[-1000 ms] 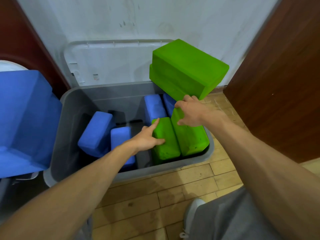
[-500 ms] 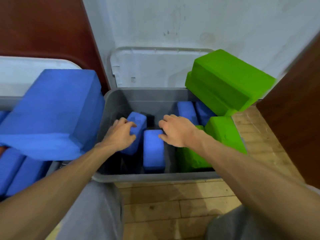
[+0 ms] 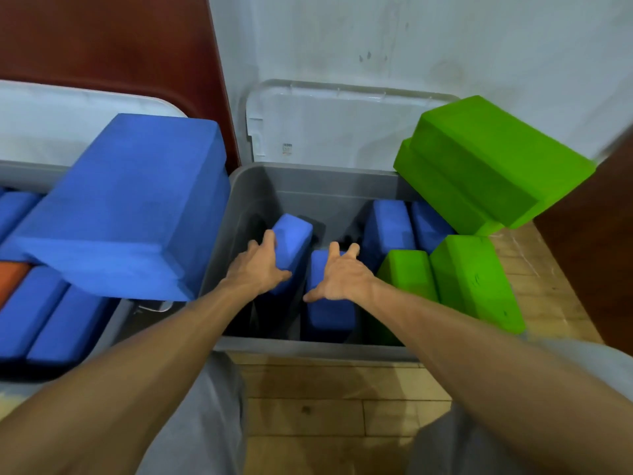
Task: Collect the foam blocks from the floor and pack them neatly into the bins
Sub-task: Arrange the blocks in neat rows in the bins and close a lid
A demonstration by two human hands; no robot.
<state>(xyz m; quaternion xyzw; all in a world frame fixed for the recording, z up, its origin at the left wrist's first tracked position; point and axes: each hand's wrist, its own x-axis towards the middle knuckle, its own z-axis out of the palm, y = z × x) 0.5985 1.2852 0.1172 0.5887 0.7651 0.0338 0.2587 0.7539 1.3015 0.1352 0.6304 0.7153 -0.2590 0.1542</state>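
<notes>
While the left grip (image 3: 257, 269) clasps one round-edged blue foam block (image 3: 294, 234), the right grip (image 3: 342, 279) spreads over another block (image 3: 330, 317).

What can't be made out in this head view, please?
Head view:
- Floor of grey plastic bin: lost in dark shadow.
- Sticker on white plastic lid: too small to read.
- Orange object: cut by left edge.
- Palm of left hand on tilted blue foam block: hidden by the hand's back.

Bin (image 3: 308, 180) centre, lid (image 3: 342, 125) upright behind it; inside, leaning block (image 3: 294, 234) left, other blocks (image 3: 390, 224) right; right stack (image 3: 486, 159) on its right rear rim; second bin (image 3: 20, 173) at left, left stack (image 3: 130, 200) atop it.
</notes>
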